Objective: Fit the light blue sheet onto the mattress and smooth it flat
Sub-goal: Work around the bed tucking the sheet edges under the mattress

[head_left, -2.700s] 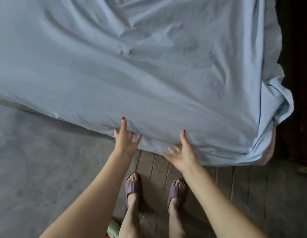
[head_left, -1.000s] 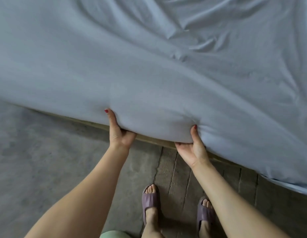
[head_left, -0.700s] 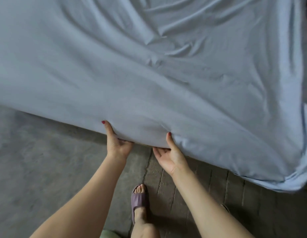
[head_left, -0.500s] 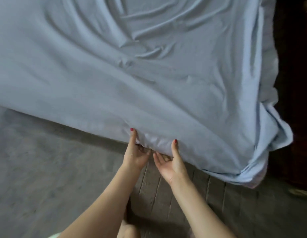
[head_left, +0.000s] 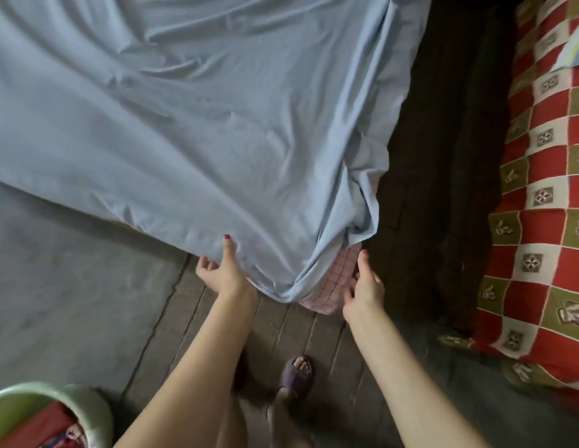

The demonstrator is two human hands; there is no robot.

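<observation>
1. Shifted along the bed edge toward the corner since half a second ago: both hands, close together at mid-edge then, now flank the bunched corner.
2. Left hand: thumb laid up on top of the light blue sheet, fingers curled under its hem, pinching the edge.
3. Right hand: thumb raised, fingers loosely spread beside the exposed pink checked mattress corner; touching it or just clear of it, cannot tell; holding nothing.
4. Sheet spread over the bed ahead of both hands, rumpled in long folds well beyond the fingertips, gathered in a knot between the hands and hanging loose ahead of the right one.
5. Likely handling: light, soft, limp cloth; no stiffness, so follows any pull and wrinkles readily; smooth enough to slip from a shallow pinch.
6. Best hold, by judgement: hem at the corner between the hands, taken deep with thumb over and fingers under, then drawn down round the mattress corner.
7. Risk: tugging one side only drags slack diagonally and deepens the folds.
8. Off to the right of the right hand: red checked blanket; below the left arm: green basket.
</observation>
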